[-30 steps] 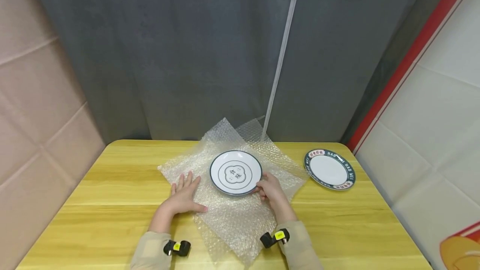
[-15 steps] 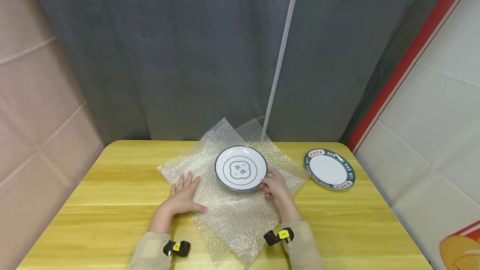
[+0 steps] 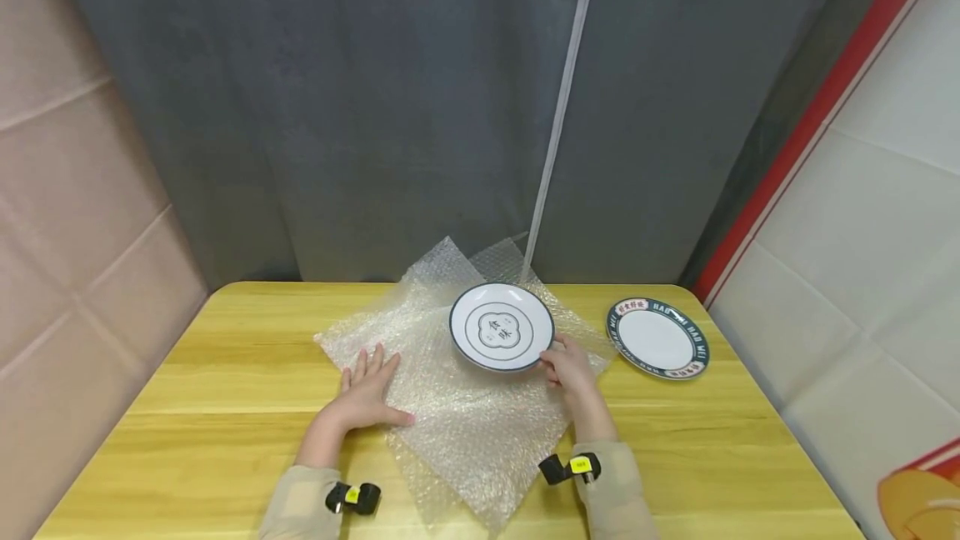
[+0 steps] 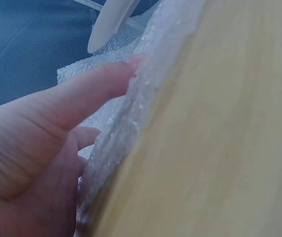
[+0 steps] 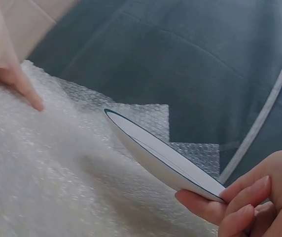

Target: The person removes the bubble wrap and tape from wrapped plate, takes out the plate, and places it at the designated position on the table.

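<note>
My right hand pinches the right rim of a white plate with a dark rim and a printed flower-shaped emblem. In the right wrist view the plate is seen edge-on, tilted and raised over the bubble wrap, thumb above and fingers beneath. With fingers spread, my left hand presses flat on the left part of the bubble wrap, which lies in overlapping sheets. The left wrist view shows the thumb of that hand lying on the wrap's edge.
A second plate, white with a dark lettered border, lies at the right of the wooden table. A grey curtain hangs behind the table's back edge, and pale panels stand at both sides.
My right hand has moved the white plate to the right and slightly away from me, lifting it off the bubble wrap. The left hand has stayed in place.
</note>
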`<state>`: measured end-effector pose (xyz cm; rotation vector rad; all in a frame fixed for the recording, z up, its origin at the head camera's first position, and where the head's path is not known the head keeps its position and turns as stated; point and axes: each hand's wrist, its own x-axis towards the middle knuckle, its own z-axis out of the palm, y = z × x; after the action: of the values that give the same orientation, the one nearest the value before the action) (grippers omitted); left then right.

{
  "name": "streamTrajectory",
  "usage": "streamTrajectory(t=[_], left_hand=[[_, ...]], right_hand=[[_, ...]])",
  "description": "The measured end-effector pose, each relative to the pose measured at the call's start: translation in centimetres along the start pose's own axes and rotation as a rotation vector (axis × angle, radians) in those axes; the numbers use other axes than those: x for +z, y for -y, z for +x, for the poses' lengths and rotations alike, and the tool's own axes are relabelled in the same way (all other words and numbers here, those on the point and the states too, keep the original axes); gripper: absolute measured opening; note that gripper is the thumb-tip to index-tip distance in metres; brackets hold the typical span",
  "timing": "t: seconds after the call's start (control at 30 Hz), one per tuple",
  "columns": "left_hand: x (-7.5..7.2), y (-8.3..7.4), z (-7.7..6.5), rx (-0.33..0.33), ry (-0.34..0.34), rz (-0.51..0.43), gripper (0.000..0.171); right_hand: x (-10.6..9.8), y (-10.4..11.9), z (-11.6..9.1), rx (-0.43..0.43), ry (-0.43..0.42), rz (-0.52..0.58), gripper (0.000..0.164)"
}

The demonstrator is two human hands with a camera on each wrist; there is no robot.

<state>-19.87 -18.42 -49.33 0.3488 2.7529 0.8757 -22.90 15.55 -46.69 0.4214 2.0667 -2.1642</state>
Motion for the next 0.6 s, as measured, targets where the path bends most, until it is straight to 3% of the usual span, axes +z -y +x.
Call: streamTrajectory(t=[0.27,0.6], left_hand=[[0.0,0.2,0.0,0.008,0.004,-0.004,0.116],[0.1,0.2,0.0,0.013,0.009,-0.014,0.116]], right_hand=[[-1.9,0.7,0.2,-0.005,-0.03,0.001,0.059],[-4.2,0.8,0.1,-0.101,-0.086,0.041,0.068]])
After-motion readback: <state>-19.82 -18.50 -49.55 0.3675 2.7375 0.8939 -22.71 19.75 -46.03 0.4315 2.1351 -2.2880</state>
